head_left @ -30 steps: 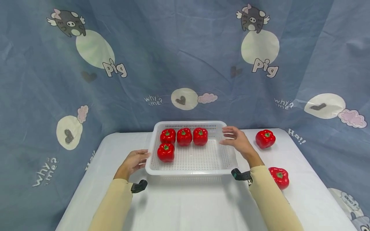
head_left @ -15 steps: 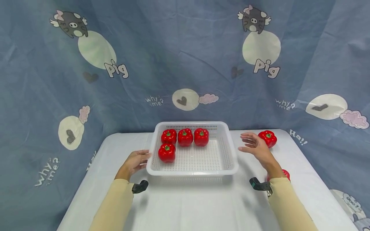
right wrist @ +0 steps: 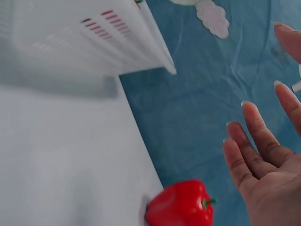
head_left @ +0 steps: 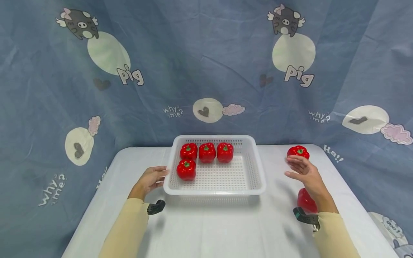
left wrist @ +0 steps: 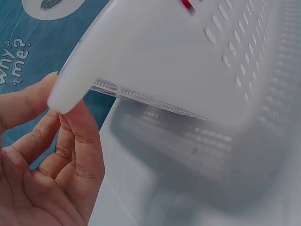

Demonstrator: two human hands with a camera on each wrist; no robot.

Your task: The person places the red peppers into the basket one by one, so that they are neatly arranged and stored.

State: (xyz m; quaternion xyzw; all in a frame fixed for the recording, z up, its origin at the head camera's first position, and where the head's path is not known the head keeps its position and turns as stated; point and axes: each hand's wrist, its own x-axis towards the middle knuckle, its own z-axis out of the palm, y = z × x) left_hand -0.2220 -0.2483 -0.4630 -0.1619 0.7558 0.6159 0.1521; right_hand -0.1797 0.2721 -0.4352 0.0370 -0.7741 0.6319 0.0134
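Observation:
A white plastic basket (head_left: 222, 192) with slotted walls stands on the table, holding several red bell peppers (head_left: 207, 153) along its back and left side. My left hand (head_left: 151, 182) pinches its left rim, thumb above and fingers below, as the left wrist view shows. Over the right part of the table my right hand (head_left: 308, 175) is held with fingers spread and nothing in them. Just behind it in the head view sits a loose red bell pepper (head_left: 298, 151). Another bell pepper (head_left: 305, 201) lies below, partly hidden by the right wrist.
A white cloth covers the table (head_left: 200, 229). Behind it hangs a blue patterned curtain (head_left: 161, 53), close to the table's back edge. A black wrist camera (head_left: 156, 207) sticks out from the left sleeve.
My right hand has moved from the basket's right rim to the right, near the loose bell peppers. My left hand and the basket stay in place.

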